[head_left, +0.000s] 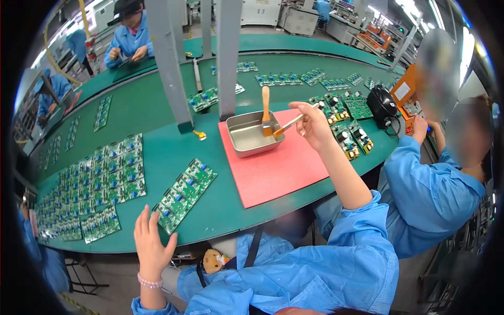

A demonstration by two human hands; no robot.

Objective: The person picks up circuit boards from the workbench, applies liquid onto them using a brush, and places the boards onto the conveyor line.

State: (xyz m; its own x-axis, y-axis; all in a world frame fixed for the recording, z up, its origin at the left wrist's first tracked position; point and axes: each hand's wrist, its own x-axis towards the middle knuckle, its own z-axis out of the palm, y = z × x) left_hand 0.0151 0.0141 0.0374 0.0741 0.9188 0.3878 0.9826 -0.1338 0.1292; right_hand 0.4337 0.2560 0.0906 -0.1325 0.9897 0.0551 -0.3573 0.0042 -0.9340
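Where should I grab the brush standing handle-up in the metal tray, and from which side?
Probably by the upper wooden handle, from above and the person's left: it juts up past the rim of the metal tray, while the bristles point down inside. The right hand, holding a second brush, crowds the other side.

Circuit boards (186, 195), a long green bench (163, 152) and people (137, 39) in blue smocks (430, 197) mark an electronics assembly workshop.

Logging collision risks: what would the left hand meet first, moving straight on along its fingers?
The left hand would probably meet the block of boards first, near its right corner; the hand's height is unclear.
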